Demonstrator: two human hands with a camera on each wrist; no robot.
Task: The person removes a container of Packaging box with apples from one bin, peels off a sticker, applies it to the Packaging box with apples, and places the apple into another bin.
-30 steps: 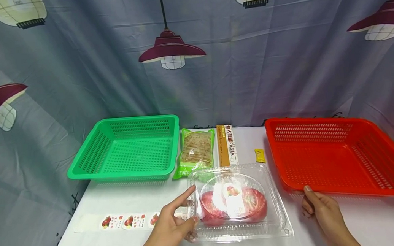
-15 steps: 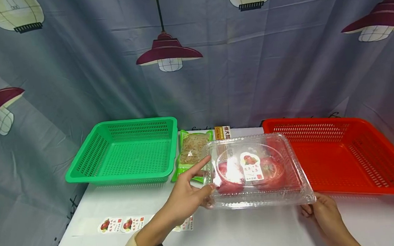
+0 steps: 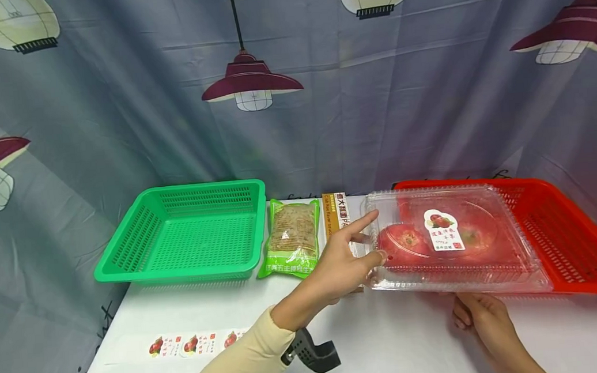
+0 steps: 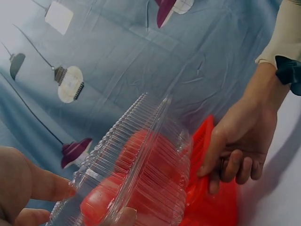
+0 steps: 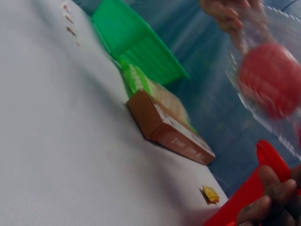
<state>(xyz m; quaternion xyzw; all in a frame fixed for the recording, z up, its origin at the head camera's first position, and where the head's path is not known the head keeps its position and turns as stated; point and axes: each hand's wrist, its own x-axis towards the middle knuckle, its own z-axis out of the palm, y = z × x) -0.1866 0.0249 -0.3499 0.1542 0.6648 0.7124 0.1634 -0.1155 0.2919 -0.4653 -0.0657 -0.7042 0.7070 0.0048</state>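
Note:
My left hand (image 3: 348, 264) grips the left end of a clear plastic clamshell box (image 3: 502, 276), its index finger stretched along the edge. Inside lie two red round fruits (image 3: 403, 244), with a fruit sticker (image 3: 443, 231) on the lid. The clamshell is off the table, held over the left part of the red basket (image 3: 582, 230) and covering much of it. Down at that basket's front rim, my right hand (image 3: 487, 326) holds on; the left wrist view shows its thumb (image 4: 209, 155) over the rim and fingers curled beneath.
A green basket (image 3: 209, 245) stands at the back left. Beside it lie a green food packet (image 3: 293, 239) and a pasta box (image 3: 331, 213). A small yellow packet (image 5: 211, 194) is near the red basket. A strip of stickers (image 3: 190, 344) lies front left.
My left hand has lifted the clamshell box off the table and carried it right, over the red basket. My right hand stays at the basket's front rim.

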